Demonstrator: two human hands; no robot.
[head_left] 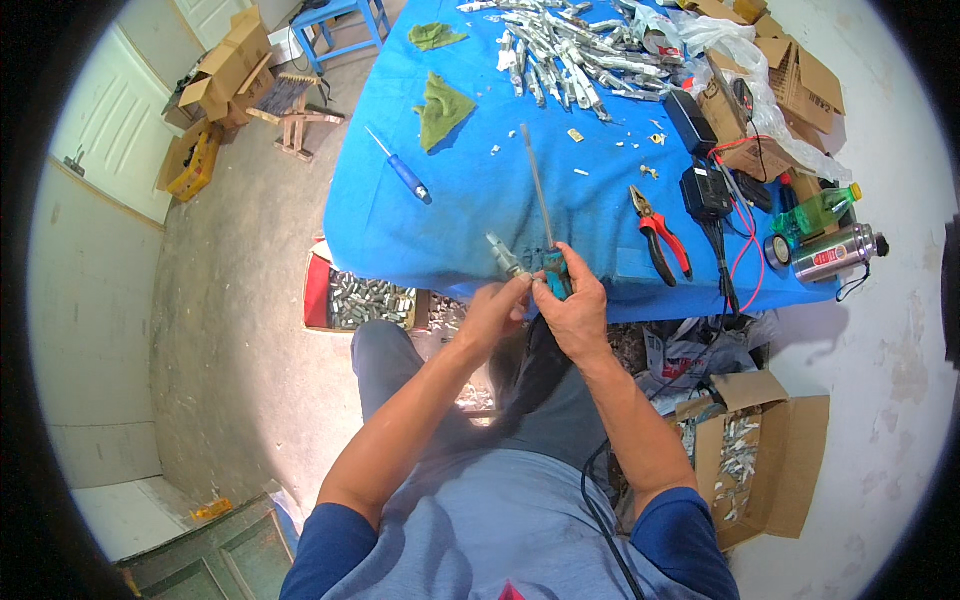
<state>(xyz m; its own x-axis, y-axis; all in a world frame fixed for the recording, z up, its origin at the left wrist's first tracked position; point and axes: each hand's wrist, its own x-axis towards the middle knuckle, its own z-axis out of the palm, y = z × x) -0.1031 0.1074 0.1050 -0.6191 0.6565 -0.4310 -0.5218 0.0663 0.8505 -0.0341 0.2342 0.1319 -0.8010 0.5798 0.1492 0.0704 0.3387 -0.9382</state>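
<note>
Both hands are close together at the near edge of a blue-covered table [470, 215]. My left hand [497, 312] pinches a small pale, roughly cylindrical piece [506, 255], which points up and to the left. In my right hand [580, 308] is a screwdriver [541, 195] with a teal and black handle; its long thin shaft points away over the table. The fingertips of the two hands meet or nearly meet, and they partly hide the piece's lower end. Left of the hands lies a blue-handled screwdriver [405, 178], and to their right lie red-and-black pliers [660, 235].
Many slim whitish-grey parts [575, 60] are heaped at the far side. Green cloths [441, 110], black power adapters [706, 192] with cords, a green bottle [825, 212] and a steel flask [832, 254] lie on the table. Boxes of small pieces [372, 303] [770, 455] stand below.
</note>
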